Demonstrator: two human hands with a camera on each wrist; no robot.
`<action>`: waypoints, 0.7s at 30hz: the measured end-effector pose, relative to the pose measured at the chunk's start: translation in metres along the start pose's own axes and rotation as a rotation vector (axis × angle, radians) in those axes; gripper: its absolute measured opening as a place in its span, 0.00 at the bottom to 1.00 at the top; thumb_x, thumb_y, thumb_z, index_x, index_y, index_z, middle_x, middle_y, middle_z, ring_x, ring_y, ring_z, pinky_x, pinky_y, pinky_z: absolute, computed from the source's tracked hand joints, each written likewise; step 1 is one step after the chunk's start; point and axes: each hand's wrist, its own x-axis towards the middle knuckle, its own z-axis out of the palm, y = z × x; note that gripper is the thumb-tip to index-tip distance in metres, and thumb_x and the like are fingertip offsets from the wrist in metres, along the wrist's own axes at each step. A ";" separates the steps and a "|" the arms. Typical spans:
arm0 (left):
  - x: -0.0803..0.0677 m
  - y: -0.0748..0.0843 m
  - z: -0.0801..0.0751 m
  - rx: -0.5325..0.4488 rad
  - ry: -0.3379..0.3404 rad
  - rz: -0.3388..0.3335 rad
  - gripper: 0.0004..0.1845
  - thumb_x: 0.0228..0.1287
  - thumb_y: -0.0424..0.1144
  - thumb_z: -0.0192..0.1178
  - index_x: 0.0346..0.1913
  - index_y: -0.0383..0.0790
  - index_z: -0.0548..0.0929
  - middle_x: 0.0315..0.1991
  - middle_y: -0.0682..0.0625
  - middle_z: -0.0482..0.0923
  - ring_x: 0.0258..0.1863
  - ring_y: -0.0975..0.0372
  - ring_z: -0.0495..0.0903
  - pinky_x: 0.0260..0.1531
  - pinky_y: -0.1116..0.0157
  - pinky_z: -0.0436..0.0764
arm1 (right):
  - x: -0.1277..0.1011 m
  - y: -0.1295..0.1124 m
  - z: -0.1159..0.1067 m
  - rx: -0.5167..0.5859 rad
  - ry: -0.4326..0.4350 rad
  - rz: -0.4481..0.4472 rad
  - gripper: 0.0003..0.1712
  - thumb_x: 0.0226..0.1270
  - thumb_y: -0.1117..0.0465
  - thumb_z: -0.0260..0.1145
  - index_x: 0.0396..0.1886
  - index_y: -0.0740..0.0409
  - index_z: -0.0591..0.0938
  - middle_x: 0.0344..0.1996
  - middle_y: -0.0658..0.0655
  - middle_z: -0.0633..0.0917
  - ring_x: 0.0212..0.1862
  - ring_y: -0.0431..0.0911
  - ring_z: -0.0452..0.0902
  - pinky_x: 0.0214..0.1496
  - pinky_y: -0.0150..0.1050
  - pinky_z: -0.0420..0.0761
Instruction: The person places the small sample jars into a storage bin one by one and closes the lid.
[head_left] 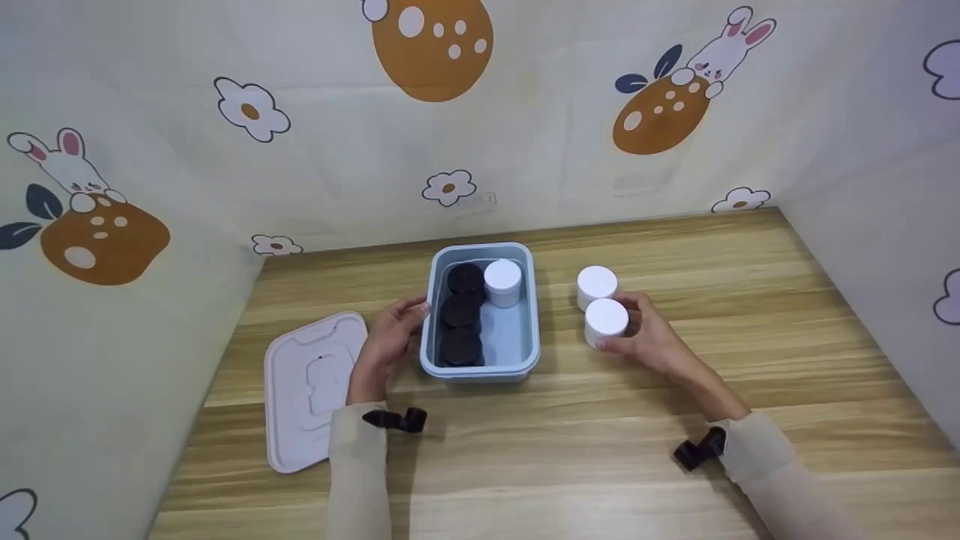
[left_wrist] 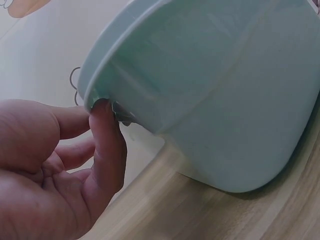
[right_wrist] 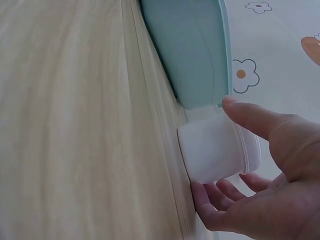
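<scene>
A light blue plastic box (head_left: 508,334) stands open-topped on the wooden table, with black-lidded jars (head_left: 460,347) lined up along its left side. One white-lidded jar (head_left: 502,277) is in its far right corner. My left hand (head_left: 385,337) pinches the box's left rim, a finger hooked under the lip in the left wrist view. Right of the box, my right hand (head_left: 658,341) holds a white jar (head_left: 606,319) between thumb and fingers. In the right wrist view that jar (right_wrist: 212,150) is upright with its base close to the tabletop. Just behind it stands another white jar (head_left: 597,283).
A pale rectangular lid (head_left: 289,397) lies flat on the table left of the box, partly under the left forearm. Patterned cloth (head_left: 540,150) with rabbits and flowers rises behind the table and along both sides. Each wrist carries a black camera strap (head_left: 395,420).
</scene>
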 end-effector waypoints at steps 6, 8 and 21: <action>0.000 0.001 0.001 -0.010 0.007 -0.010 0.23 0.76 0.39 0.55 0.69 0.33 0.70 0.44 0.49 0.83 0.34 0.65 0.83 0.30 0.69 0.82 | 0.000 0.002 0.002 -0.029 0.003 -0.012 0.42 0.57 0.66 0.76 0.67 0.70 0.63 0.63 0.72 0.71 0.63 0.63 0.73 0.64 0.46 0.74; 0.000 0.001 0.001 -0.008 0.010 -0.014 0.23 0.76 0.39 0.55 0.69 0.34 0.71 0.45 0.48 0.84 0.35 0.65 0.84 0.30 0.69 0.83 | 0.000 0.003 0.002 -0.029 0.001 -0.012 0.41 0.58 0.66 0.76 0.67 0.70 0.64 0.63 0.72 0.72 0.63 0.63 0.74 0.64 0.48 0.74; -0.001 0.000 0.001 0.005 0.010 0.009 0.22 0.76 0.39 0.54 0.68 0.35 0.73 0.48 0.46 0.85 0.41 0.62 0.84 0.39 0.66 0.83 | 0.000 0.004 0.006 0.042 -0.033 0.011 0.38 0.61 0.67 0.72 0.67 0.72 0.64 0.65 0.72 0.71 0.70 0.63 0.68 0.67 0.36 0.72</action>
